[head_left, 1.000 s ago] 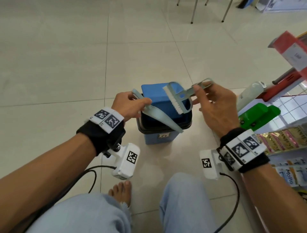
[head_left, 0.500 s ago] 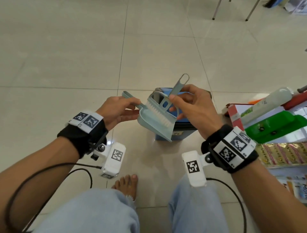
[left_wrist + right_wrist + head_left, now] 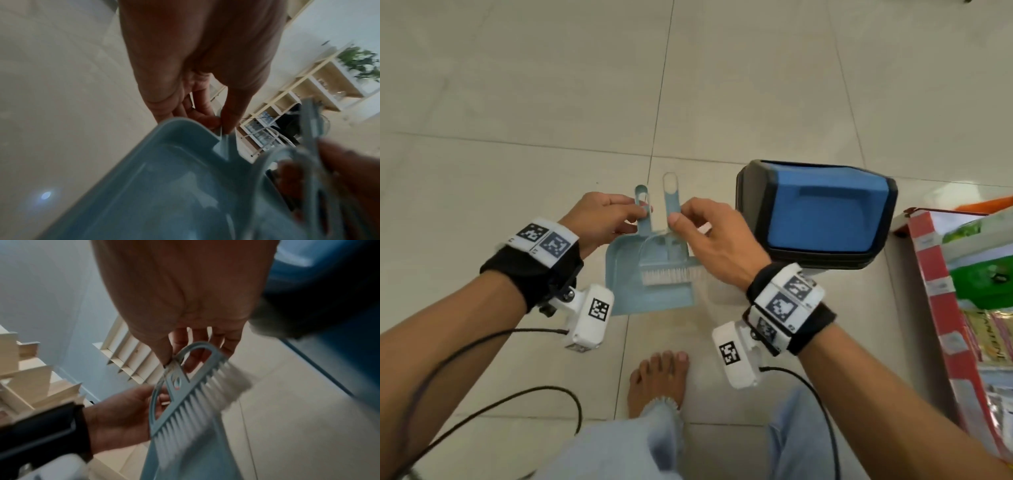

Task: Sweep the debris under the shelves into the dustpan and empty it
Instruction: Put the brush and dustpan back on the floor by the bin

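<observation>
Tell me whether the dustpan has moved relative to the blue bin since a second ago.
Yes. The dustpan, pinched by the left hand, was over the blue bin a second ago; now it sits to the bin's left, clear of it, above bare floor tile.

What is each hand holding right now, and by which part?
Left hand pinches the dustpan by its handle; right hand pinches the brush by its handle.

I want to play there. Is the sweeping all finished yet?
Nearly, it seems. The dustpan looks empty, so tipping into the blue bin seems done. Right now the left hand pinches the dustpan's handle and the right hand pinches the brush, resting it in the pan. Left: putting them away.
</observation>
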Demonstrator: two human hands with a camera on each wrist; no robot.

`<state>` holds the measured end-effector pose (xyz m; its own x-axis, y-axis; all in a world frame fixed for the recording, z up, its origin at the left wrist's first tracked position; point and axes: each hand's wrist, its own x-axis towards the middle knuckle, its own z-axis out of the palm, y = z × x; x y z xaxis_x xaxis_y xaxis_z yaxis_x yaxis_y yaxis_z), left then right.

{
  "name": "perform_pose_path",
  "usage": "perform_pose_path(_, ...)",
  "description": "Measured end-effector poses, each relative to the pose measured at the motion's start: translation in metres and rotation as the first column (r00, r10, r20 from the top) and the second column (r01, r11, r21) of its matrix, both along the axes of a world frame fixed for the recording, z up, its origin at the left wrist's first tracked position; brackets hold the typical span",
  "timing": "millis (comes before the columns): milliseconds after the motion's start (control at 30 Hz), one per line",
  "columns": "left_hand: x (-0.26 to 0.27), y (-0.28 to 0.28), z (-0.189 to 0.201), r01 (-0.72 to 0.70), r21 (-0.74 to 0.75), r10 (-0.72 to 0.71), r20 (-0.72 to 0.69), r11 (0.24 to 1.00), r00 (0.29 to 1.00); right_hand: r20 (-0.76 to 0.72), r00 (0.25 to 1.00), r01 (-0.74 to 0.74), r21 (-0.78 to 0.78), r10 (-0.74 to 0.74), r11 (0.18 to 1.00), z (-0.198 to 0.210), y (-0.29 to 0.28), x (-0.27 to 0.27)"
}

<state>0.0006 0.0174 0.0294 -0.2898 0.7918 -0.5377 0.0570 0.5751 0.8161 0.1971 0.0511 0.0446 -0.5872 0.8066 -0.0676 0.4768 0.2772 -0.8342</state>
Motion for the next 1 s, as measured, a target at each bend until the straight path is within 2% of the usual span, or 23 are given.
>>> perform_pose_path(67,0.001,0.006,-0.019,0.01,-0.038,-0.009,0.022,0.999,1.0,0.071,0.997,0.045,-0.022,-0.044,0.999,-0.034,-0.001,-0.009)
perform_pose_path(233,0.009,0.034,-0.067,-0.013,-0.09,0.017,0.042,0.996,0.999,0.123,0.963,0.268,-0.301,-0.242,0.915,-0.1,0.014,-0.011)
perform_pose_path(400,0.019,0.053,-0.109,-0.113,-0.117,0.118,0.04,0.987,0.992,0.171,0.895,0.446,-0.329,-0.413,0.832,-0.138,0.029,-0.013)
perform_pose_path(533,0.023,0.057,-0.135,-0.087,-0.23,0.069,-0.084,0.969,0.994,0.175,0.832,0.553,-0.327,-0.526,0.766,-0.162,0.041,-0.019)
perform_pose_path(667,0.026,0.048,-0.157,-0.085,-0.271,0.064,-0.086,0.959,0.994,0.194,0.779,0.622,-0.36,-0.596,0.696,-0.182,0.049,-0.023)
perform_pose_path(767,0.028,0.043,-0.164,-0.085,-0.262,0.062,-0.096,0.961,0.993,0.188,0.767,0.639,-0.314,-0.613,0.703,-0.19,0.053,-0.029)
perform_pose_path(833,0.029,0.041,-0.165,-0.095,-0.251,0.068,-0.115,0.963,0.991,0.206,0.778,0.628,-0.246,-0.593,0.738,-0.192,0.055,-0.033)
perform_pose_path(933,0.031,0.039,-0.162,-0.087,-0.245,0.064,-0.099,0.966,0.993,0.299,0.789,0.598,-0.176,-0.536,0.782,-0.19,0.057,-0.037)
perform_pose_path(1000,0.034,0.037,-0.157,-0.032,-0.246,0.011,-0.087,0.969,0.996,0.361,0.784,0.585,-0.155,-0.506,0.796,-0.186,0.055,-0.038)
